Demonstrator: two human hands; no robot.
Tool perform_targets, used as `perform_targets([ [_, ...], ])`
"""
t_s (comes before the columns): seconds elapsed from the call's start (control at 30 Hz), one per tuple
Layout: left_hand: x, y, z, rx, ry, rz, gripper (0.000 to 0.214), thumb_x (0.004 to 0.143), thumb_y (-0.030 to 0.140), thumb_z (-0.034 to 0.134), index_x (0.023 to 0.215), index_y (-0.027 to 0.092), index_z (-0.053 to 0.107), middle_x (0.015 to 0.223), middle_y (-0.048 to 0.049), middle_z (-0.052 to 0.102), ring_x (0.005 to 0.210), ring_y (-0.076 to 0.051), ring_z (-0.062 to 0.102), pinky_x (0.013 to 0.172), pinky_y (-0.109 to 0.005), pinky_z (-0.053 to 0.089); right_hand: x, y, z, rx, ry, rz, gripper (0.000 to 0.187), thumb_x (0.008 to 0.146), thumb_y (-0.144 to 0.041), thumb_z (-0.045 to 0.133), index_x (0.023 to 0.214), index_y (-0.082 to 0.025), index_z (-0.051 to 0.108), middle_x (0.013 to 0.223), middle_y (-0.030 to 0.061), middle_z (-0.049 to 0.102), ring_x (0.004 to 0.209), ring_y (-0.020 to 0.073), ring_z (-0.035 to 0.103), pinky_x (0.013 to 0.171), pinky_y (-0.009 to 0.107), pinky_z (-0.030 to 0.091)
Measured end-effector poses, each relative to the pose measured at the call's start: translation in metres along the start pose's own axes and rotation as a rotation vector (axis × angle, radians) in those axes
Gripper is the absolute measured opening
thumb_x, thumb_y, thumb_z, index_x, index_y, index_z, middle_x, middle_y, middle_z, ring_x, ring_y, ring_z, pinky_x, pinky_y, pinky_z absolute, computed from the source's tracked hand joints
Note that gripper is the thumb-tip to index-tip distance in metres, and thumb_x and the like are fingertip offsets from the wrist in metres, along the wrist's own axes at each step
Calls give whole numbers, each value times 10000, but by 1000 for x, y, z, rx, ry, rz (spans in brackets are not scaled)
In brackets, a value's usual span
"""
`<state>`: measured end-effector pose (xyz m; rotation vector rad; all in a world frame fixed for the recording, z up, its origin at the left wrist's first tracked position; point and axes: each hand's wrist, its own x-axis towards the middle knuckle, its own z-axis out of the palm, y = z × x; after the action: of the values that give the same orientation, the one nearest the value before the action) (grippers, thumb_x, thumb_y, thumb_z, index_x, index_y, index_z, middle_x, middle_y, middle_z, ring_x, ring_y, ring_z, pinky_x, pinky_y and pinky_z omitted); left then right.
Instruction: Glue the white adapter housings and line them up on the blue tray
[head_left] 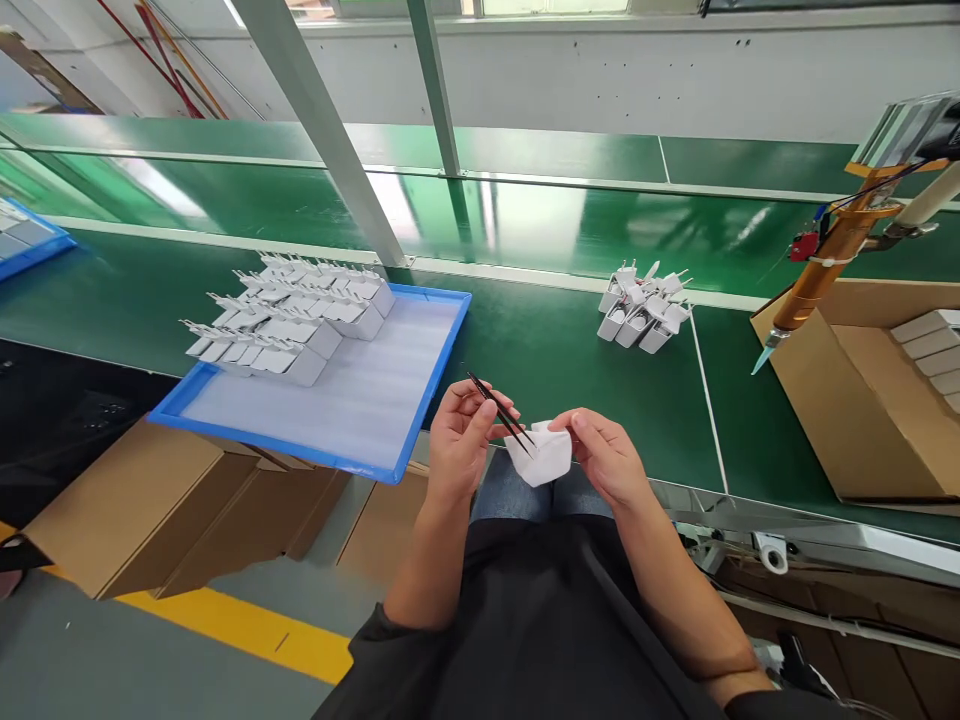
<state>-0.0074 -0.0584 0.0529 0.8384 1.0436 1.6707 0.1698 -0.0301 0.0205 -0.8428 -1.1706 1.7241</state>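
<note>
Over my lap at the green bench's [540, 340] near edge, my right hand [607, 455] pinches this white cloth-looking piece [543, 462], left hand [463, 435] gripping black tweezers [495, 405]; probably light and floppy, so I'd grab edges.

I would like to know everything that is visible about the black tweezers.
The tweezers are slender and black, with two long, straight arms that narrow to fine points. Whether they are metal or plastic cannot be told. The arms meet at the upper end and stand slightly apart at the tips. Held in the fingers of the left hand, they slant down towards the white piece. Their tips overlap it in view; whether they touch it is unclear.
</note>
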Motion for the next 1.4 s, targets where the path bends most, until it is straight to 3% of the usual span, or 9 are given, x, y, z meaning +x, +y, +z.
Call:
perform_targets([
  [0.17, -2, 0, 5, 76, -34, 83, 366, 782, 433, 828, 954, 197, 606, 822, -30, 733, 719, -176, 736, 620, -290, 645, 3, 0, 6, -19, -56, -170, 229, 796, -439, 797, 846, -230, 719, 739, -9, 649, 650, 116, 576, 605, 244, 501],
  [0.3, -4, 0, 7, 122, -73, 93, 332, 806, 407, 813, 972, 194, 620, 848, -45, 750, 756, -184, 744, 653, -302, 652, 5, 0, 6, -115, -96, -215, 180, 828, -387, 762, 832, -220, 694, 830, 12, 641, 713, 131, 597, 626, 260, 517],
  [0.43, -4, 1, 10, 150, -91, 74, 312, 820, 387, 804, 977, 184, 626, 874, -59, 755, 794, -190, 751, 667, -301, 657, 2, 1, 4, -377, -47, -310, 76, 876, -299, 688, 881, -224, 683, 798, 1, 679, 686, 124, 612, 685, 269, 526],
  [0.6, 3, 6, 5, 140, 85, 177, 363, 799, 433, 815, 952, 197, 586, 836, -20, 740, 755, -171, 748, 633, -276, 652, -3, 8, -5, -551, 32, -376, 58, 850, -246, 659, 798, -222, 666, 752, -3, 703, 656, 129, 628, 683, 270, 527],
  [0.67, 6, 9, 2, 121, 138, 218, 387, 790, 455, 820, 958, 206, 576, 839, -6, 734, 748, -160, 744, 635, -269, 647, -6, 11, -9, -480, 61, -331, 86, 843, -283, 683, 786, -221, 665, 731, -2, 693, 645, 132, 626, 658, 270, 530],
  [0.77, 7, 10, 0, 88, 102, 227, 375, 795, 448, 819, 960, 216, 576, 846, -1, 730, 763, -163, 743, 654, -281, 648, -10, 12, -8, -275, 110, -265, 163, 821, -371, 738, 807, -222, 673, 724, 0, 681, 613, 124, 608, 590, 252, 520],
  [0.93, 1, 2, 8, 37, 76, 255, 347, 817, 440, 806, 972, 234, 574, 857, 4, 726, 765, -160, 736, 666, -290, 645, -9, 10, 10, -41, 144, -234, 284, 762, -464, 801, 830, -230, 656, 660, -20, 639, 561, 106, 577, 529, 223, 492],
  [1.13, -5, -4, 15, 68, 82, 312, 337, 827, 427, 801, 951, 249, 544, 875, 9, 721, 774, -160, 734, 682, -305, 645, -2, 16, 31, 130, 219, -195, 387, 726, -481, 827, 842, -243, 545, 732, -27, 645, 601, 122, 635, 565, 247, 569],
  [1.4, -7, -20, 17, 105, 124, 385, 316, 849, 422, 782, 951, 248, 539, 846, 16, 712, 747, -148, 723, 699, -304, 634, -2, 19, 40, 207, 361, -229, 417, 726, -412, 837, 835, -246, 470, 742, -53, 584, 594, 94, 593, 560, 222, 551],
])
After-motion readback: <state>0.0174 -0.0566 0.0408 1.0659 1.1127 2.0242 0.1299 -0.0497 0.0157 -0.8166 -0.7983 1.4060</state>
